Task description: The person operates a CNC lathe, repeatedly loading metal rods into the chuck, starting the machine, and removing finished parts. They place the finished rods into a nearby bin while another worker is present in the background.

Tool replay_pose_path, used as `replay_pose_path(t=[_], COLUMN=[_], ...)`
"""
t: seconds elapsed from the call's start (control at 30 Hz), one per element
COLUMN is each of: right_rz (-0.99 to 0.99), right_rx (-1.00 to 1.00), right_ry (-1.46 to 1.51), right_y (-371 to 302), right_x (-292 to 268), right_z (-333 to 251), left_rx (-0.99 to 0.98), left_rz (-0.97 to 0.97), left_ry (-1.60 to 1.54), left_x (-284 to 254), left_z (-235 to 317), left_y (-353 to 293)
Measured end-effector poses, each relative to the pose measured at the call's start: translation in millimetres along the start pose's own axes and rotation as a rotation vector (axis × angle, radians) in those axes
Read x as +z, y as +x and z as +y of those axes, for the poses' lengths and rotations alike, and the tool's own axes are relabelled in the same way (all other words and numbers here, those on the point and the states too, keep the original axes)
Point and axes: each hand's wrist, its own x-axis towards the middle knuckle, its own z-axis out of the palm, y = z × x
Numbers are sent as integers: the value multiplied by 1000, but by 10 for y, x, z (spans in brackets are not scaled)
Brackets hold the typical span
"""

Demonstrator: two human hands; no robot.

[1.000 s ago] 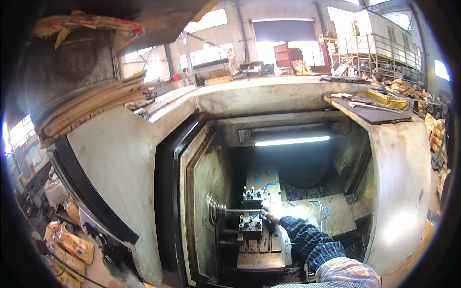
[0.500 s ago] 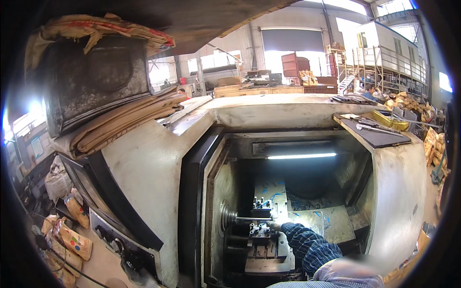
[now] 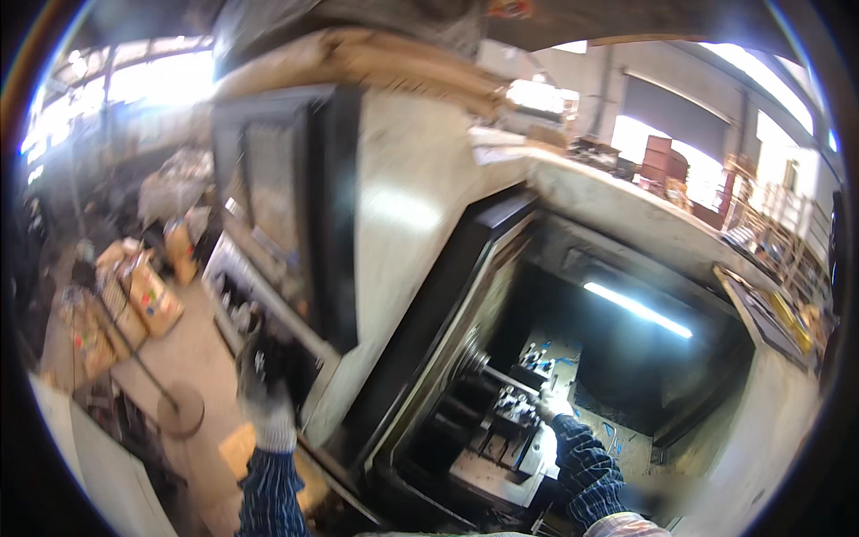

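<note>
Inside the lathe's work bay, a slim metal rod (image 3: 512, 380) sticks out of the round chuck (image 3: 472, 355). At the rod's free end is my gloved right hand (image 3: 550, 408), its fingers seemingly closed round it. The tool holder block (image 3: 517, 407) with several bolts sits close beside that hand on the slide. My left hand (image 3: 265, 394), in a pale glove with dark patches, is stretched out by the control panel (image 3: 234, 300) on the machine's front. Motion blur hides its fingers, and whether it touches a knob is unclear.
A lit tube lamp (image 3: 637, 310) shines inside the bay, with blue chips below. The dark door frame (image 3: 438, 313) stands between my hands. Printed sacks (image 3: 148, 291) and a round-based stand (image 3: 181, 413) are on the left floor. Tools lie on a board (image 3: 761, 309) at right.
My view has swung left and tilted. My left hand, barely visible low at the panel before, now shows with its sleeve beside the panel. My right hand stays at the rod's end.
</note>
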Motion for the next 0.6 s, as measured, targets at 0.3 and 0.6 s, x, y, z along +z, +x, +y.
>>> replay_pose_path(t=[0.3,0.6], right_rz=[-48,-121], right_rx=[-11,-48], right_ry=[64,-60], right_y=[235,276], right_x=[300,117], right_z=[-30,141], left_rx=[105,145], left_rz=[33,-147], left_ry=[226,42], left_x=[-150,-389], left_z=[56,58], left_y=[195,272])
